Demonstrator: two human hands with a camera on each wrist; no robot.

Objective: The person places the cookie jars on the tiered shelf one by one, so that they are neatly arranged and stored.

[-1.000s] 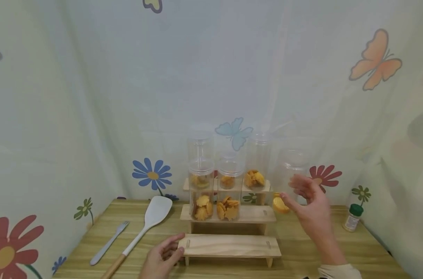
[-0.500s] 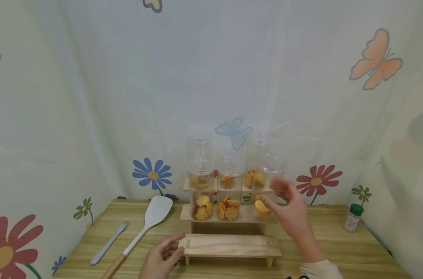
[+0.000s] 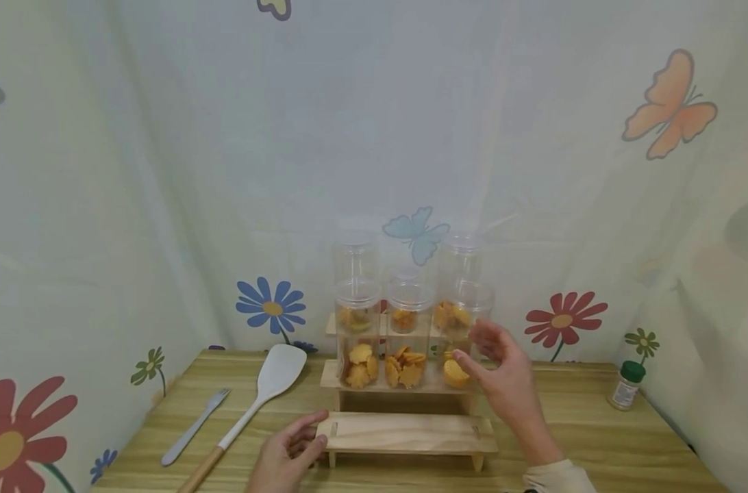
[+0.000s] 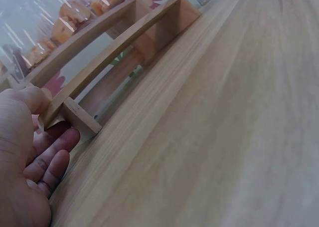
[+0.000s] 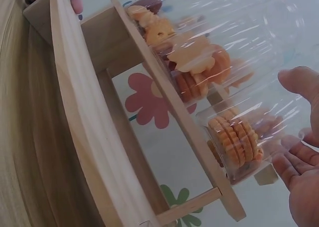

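A clear jar with round ridged crackers [image 3: 457,373] stands at the right end of the middle step of the wooden tiered shelf [image 3: 405,433]. My right hand [image 3: 506,376] curves round its right side, thumb and fingers on either side of the clear wall in the right wrist view. Left of it on that step stand a jar of flower-shaped crackers [image 3: 360,366] and another cracker jar [image 3: 405,368]. My left hand [image 3: 284,452] grips the left end of the lowest step, thumb above and fingers below in the left wrist view.
More clear jars with crackers, such as the back right jar [image 3: 451,315], stand on the top step. A white spatula [image 3: 281,373] and a fork [image 3: 195,428] lie at the left. A green-capped shaker bottle [image 3: 627,387] stands far right. A patterned curtain hangs behind.
My right hand has brought the jar leftward from beside the shelf onto the middle step's right end. My left hand has stayed on the lowest step.
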